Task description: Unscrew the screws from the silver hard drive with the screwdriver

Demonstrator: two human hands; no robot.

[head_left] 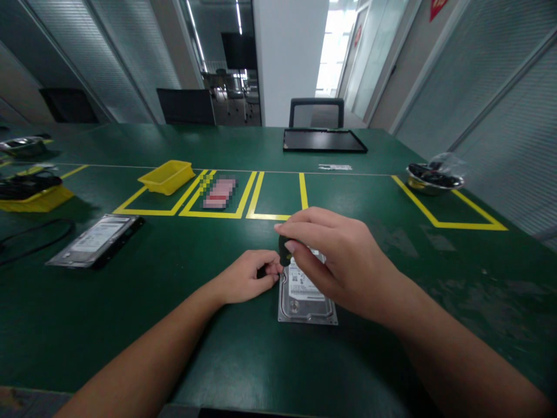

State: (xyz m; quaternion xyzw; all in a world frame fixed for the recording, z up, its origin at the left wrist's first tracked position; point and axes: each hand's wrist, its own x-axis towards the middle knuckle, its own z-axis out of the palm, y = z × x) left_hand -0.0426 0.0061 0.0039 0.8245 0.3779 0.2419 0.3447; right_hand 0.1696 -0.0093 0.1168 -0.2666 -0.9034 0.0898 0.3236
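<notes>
A silver hard drive (300,305) with a white label lies flat on the green table (243,360). Above its upper left part, my right hand (339,252) pinches a short dark screwdriver handle (284,251) between thumb and fingers. The tool's tip is hidden. My left hand (250,277) rests at the drive's left edge with its fingers curled, and the fingertips are close to the handle. Whether they grip anything cannot be made out. A second hard drive (93,238) lies farther left on the table.
Beyond the hands are yellow tape outlines, a yellow tray (169,177) and a blurred pink item (220,193). A metal bowl (435,181) with dark items stands at the right. Far back lies a black panel (324,141). Cables and another yellow tray (37,200) are at the left.
</notes>
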